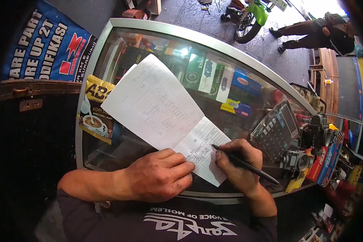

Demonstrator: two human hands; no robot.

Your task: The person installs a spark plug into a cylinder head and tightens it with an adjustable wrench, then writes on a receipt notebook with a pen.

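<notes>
An open notepad (pixel 155 105) lies on a glass display case (pixel 181 36), its large flipped page to the upper left and a lined page with handwriting at the lower right. My left hand (pixel 159 175) rests at the near edge of the lined page, fingers curled together; whether anything is under them is hidden. A black pen (pixel 246 163) is held in my right hand (pixel 240 161), its tip touching the lined page. Beside the notepad on the left lies a coffee sachet (pixel 96 115).
A calculator in plastic (pixel 276 131) and metal carburetor-like parts (pixel 296 161) sit on the right of the case. Boxes (pixel 207 78) show under the glass. Beyond are a green motorcycle (pixel 256 16), a standing person (pixel 310 34), a wooden bench (pixel 328 76) and a blue banner (pixel 48 48).
</notes>
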